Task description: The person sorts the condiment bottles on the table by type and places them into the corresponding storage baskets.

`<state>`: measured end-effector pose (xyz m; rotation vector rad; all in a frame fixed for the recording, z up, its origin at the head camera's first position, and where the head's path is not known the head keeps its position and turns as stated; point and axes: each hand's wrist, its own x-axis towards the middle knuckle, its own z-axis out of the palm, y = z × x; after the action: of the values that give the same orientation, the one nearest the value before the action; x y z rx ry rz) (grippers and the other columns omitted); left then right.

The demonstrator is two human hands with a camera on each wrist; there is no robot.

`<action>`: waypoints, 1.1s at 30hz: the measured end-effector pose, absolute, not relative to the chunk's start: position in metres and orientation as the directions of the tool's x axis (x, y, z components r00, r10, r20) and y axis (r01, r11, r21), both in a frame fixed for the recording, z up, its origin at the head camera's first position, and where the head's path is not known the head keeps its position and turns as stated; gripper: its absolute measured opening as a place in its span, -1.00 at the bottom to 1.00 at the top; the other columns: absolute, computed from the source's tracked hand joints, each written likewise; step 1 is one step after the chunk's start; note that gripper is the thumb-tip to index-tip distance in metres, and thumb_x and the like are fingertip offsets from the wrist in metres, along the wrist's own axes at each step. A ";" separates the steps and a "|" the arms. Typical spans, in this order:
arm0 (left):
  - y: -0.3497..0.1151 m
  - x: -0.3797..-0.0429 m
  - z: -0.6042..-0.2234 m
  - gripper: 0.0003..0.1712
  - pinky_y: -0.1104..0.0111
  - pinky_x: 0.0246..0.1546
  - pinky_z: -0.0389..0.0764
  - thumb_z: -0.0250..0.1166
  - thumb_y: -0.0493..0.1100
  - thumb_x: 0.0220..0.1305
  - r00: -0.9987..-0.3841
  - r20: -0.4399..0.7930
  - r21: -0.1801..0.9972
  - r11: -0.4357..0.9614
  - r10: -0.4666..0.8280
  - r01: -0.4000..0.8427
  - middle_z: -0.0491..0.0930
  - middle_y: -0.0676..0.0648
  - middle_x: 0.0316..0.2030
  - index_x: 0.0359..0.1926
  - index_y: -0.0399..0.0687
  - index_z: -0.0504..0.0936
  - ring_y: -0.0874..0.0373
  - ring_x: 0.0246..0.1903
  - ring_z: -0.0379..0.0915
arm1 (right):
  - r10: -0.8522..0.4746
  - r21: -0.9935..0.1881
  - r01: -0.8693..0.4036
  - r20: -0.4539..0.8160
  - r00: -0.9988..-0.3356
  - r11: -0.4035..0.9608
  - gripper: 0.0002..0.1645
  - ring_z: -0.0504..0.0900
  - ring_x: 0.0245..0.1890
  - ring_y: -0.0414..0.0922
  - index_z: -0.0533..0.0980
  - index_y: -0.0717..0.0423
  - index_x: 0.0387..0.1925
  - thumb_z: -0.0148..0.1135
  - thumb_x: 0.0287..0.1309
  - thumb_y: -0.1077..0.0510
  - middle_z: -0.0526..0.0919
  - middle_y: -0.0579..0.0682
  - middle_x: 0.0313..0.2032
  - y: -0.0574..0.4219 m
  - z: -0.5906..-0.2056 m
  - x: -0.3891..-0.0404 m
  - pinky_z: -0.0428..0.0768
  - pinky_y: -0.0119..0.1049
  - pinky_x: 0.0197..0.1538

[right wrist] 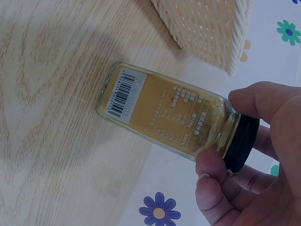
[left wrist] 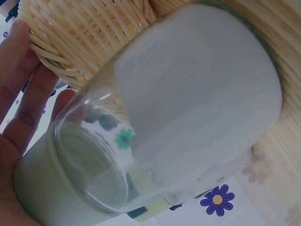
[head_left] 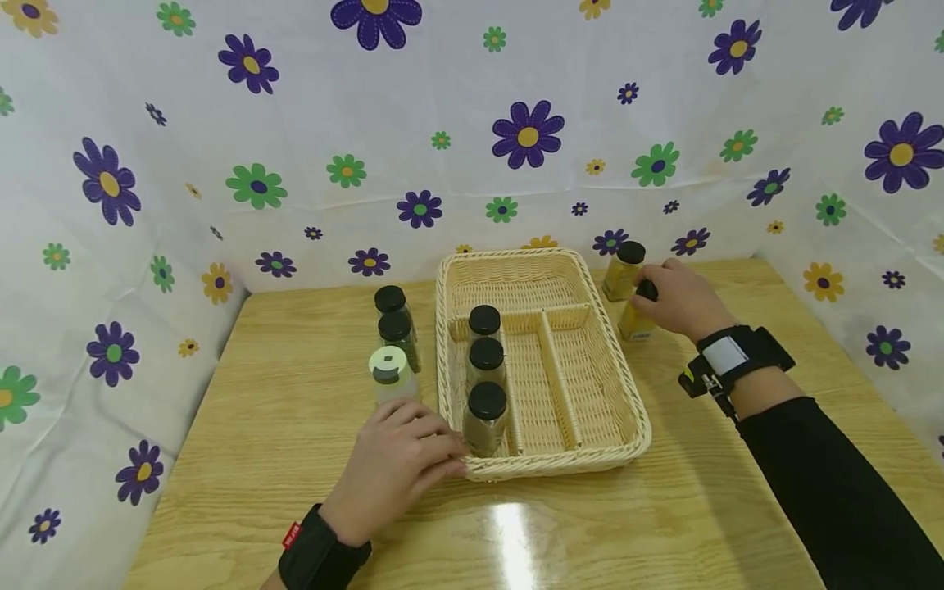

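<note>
My right hand [head_left: 686, 299] grips the black lid of a spice jar [right wrist: 164, 113] filled with yellow powder, just outside the basket's right side. A barcode and date label show on its glass. Behind it stands another yellow jar [head_left: 623, 270] with a black lid. My left hand [head_left: 398, 459] rests its fingertips against the front left corner of the wicker basket [head_left: 568, 467]. Close by that palm is a glass jar with a pale green-white lid [head_left: 388, 360], large in the left wrist view [left wrist: 197, 94]. The left column of the basket holds several black-lidded jars [head_left: 484, 401].
Two dark-filled jars [head_left: 394, 328] with black lids stand left of the basket, behind the pale-lidded one. Woven dividers [head_left: 560, 377] split the basket into compartments. A white flowered cloth [head_left: 457, 106] hangs along the back and sides of the wooden table [head_left: 295, 393].
</note>
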<state>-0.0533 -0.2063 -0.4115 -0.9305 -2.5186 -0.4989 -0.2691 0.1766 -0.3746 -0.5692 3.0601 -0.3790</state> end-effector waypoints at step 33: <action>-0.206 -0.054 -0.410 -0.89 0.18 -0.02 0.35 0.29 0.13 0.10 -0.680 0.507 0.183 0.704 0.530 0.686 0.55 0.29 -0.34 -0.35 0.34 0.65 0.27 -0.20 0.36 | -0.397 -0.213 -0.426 0.165 -0.903 0.879 -0.67 0.39 -0.41 0.00 0.50 0.06 -0.13 0.07 0.06 0.03 0.42 0.09 -0.30 0.170 -0.351 -0.252 0.45 -0.17 -0.44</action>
<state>-0.0542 -0.2061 -0.4105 -0.9393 -2.4922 -0.5065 -0.2520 0.1700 -0.3511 -0.6940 3.1577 -0.4005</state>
